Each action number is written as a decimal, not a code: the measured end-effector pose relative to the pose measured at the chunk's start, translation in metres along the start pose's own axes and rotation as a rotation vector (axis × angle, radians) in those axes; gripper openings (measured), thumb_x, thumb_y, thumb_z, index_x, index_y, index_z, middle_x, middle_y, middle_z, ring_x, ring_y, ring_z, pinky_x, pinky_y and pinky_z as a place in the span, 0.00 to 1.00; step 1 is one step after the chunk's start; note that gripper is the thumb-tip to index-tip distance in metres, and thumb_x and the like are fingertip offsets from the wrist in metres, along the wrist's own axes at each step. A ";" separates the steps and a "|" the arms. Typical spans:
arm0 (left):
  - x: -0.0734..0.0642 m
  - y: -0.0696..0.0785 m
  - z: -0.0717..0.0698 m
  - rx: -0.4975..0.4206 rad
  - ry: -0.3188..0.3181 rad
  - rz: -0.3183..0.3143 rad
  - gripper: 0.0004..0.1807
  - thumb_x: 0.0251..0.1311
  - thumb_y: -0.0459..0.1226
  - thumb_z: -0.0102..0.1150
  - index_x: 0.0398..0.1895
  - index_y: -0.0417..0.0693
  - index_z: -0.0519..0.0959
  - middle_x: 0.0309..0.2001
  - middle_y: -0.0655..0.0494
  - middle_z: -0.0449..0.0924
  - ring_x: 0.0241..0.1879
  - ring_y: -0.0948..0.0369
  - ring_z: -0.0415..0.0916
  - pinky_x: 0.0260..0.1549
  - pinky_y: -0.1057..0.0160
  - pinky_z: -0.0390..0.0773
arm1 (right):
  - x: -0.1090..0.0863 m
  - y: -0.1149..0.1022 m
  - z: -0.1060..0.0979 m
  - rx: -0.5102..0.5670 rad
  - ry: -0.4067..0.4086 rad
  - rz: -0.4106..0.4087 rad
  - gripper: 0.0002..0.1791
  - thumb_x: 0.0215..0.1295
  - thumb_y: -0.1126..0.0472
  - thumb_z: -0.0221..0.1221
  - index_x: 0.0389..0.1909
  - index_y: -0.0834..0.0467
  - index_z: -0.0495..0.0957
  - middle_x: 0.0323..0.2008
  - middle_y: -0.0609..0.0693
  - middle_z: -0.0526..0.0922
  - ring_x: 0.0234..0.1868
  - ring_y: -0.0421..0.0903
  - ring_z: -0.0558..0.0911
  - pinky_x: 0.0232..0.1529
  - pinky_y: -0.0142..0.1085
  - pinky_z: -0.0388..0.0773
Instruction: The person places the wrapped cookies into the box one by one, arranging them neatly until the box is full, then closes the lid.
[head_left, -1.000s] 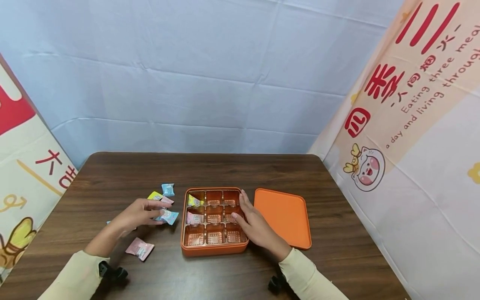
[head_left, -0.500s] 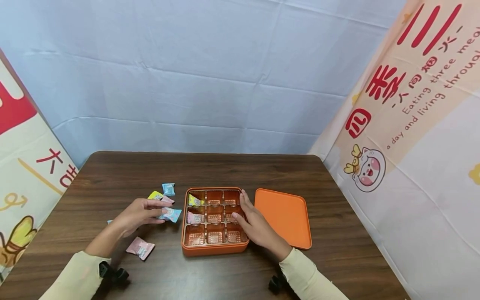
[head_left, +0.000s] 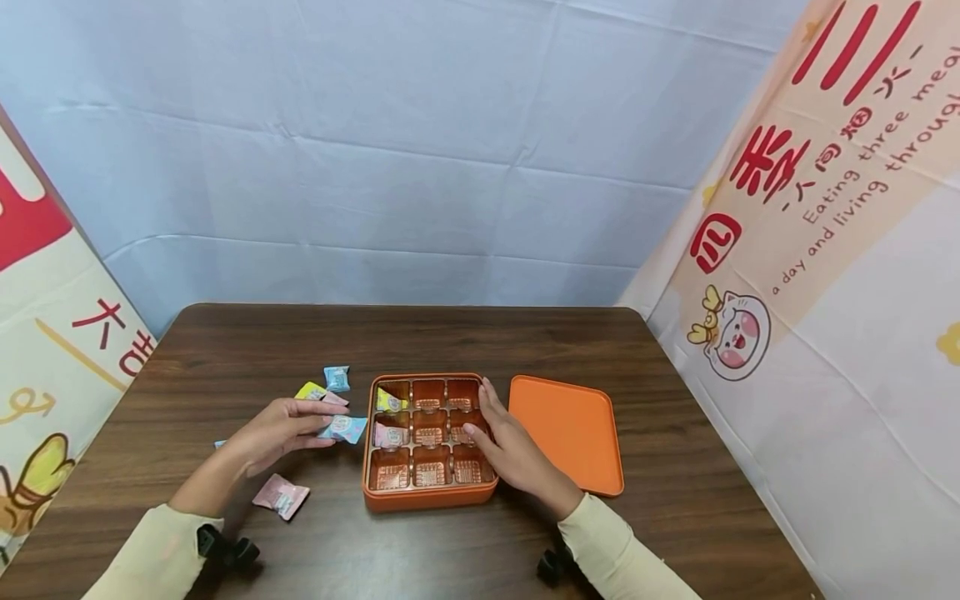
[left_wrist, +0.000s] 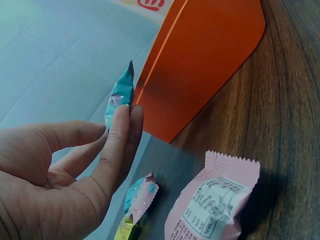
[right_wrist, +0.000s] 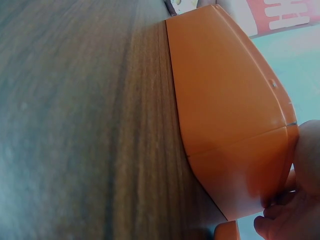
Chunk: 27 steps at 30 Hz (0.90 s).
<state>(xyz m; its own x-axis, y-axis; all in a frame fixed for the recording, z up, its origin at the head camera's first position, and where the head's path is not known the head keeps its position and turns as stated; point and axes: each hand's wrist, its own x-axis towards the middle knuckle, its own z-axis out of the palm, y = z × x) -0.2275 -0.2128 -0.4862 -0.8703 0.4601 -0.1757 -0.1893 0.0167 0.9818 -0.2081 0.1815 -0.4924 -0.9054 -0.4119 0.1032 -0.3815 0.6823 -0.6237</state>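
Observation:
My left hand [head_left: 281, 435] pinches a small blue wrapped candy [head_left: 348, 429] between thumb and fingertips, just left of the orange box [head_left: 431, 501]. In the left wrist view the blue candy stands on edge in front of the box's wall. Clear inserts divide the box into several compartments. A yellow candy [head_left: 390, 402] lies in the far-left compartment, with a pink candy [head_left: 390, 437] in the one nearer me. My right hand [head_left: 517, 450] rests against the box's right side, fingers straight along the wall, thumb over the rim.
Right of the box lies a flat orange lid [head_left: 566, 437]. Loose on the left are a blue packet [head_left: 337, 378], a yellow packet [head_left: 308, 389] beside a pink one, and a nearer pink packet [head_left: 281, 497]. Another blue wrapper [head_left: 219, 444] peeks out behind my left wrist.
The blue candy in my left fingers has shifted slightly right, toward the box, and turned flatter. My right hand and the box have stayed put.

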 end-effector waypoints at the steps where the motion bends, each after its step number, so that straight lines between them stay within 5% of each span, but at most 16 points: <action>1: -0.001 0.000 0.000 -0.001 -0.006 0.004 0.20 0.74 0.33 0.55 0.64 0.30 0.76 0.63 0.49 0.75 0.50 0.62 0.81 0.53 0.54 0.82 | 0.000 0.000 0.000 0.001 -0.002 0.000 0.41 0.80 0.40 0.45 0.81 0.59 0.43 0.81 0.45 0.34 0.79 0.48 0.50 0.75 0.51 0.57; 19: -0.005 -0.002 0.002 0.064 0.032 0.020 0.23 0.71 0.34 0.60 0.63 0.28 0.75 0.62 0.45 0.75 0.48 0.62 0.82 0.51 0.56 0.84 | 0.001 -0.001 0.002 -0.002 -0.001 0.002 0.42 0.80 0.40 0.45 0.81 0.59 0.42 0.81 0.46 0.34 0.79 0.50 0.50 0.75 0.53 0.57; 27: -0.005 0.001 0.007 0.030 0.067 0.006 0.19 0.69 0.33 0.62 0.60 0.31 0.79 0.58 0.51 0.77 0.46 0.62 0.82 0.49 0.58 0.84 | 0.001 0.000 0.001 -0.004 -0.006 0.008 0.43 0.79 0.37 0.44 0.81 0.58 0.42 0.81 0.45 0.33 0.78 0.50 0.51 0.74 0.53 0.58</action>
<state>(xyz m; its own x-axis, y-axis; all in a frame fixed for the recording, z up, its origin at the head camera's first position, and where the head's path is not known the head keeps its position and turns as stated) -0.2196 -0.2088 -0.4838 -0.9003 0.3994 -0.1728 -0.1706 0.0413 0.9845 -0.2091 0.1804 -0.4933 -0.9073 -0.4099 0.0941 -0.3751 0.6877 -0.6215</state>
